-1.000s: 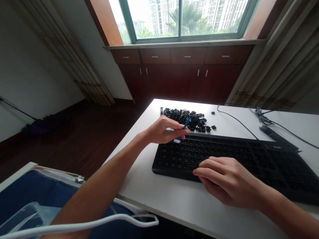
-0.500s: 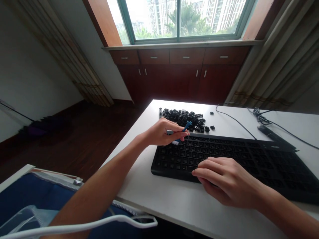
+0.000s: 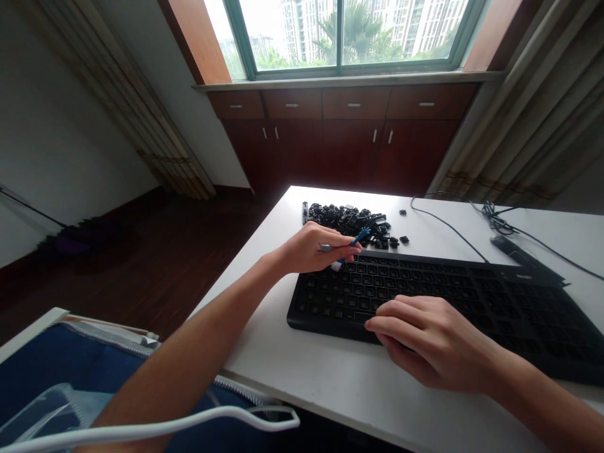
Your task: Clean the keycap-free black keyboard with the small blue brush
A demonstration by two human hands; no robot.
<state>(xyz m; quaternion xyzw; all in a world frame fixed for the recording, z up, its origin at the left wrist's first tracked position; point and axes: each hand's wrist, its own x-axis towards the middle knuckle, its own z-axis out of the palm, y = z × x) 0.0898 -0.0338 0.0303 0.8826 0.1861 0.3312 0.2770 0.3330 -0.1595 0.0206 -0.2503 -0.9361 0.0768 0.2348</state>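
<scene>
My left hand (image 3: 314, 250) grips a small blue-handled brush (image 3: 352, 244) with white bristles (image 3: 336, 266), holding it just above the top left corner of a black keyboard (image 3: 415, 277). My right hand (image 3: 425, 333) rests on the lower keys, with its fingers slightly curled and apart, holding nothing. Beyond the keyboard lies a heap of loose black keycaps (image 3: 349, 219) on the white table (image 3: 302, 390), with a few stray keycaps (image 3: 404, 240) to its right.
A black cable (image 3: 448, 223) loops across the table's far side to a coiled bundle (image 3: 495, 217) and a black oblong object (image 3: 514, 251). A blue bag (image 3: 61, 371) with a white strap (image 3: 189, 418) sits below the near left table edge. Dark wooden cabinets (image 3: 340, 151) stand beyond the table.
My left hand has shifted slightly to the right with the brush still in it. My right hand stays on the keys.
</scene>
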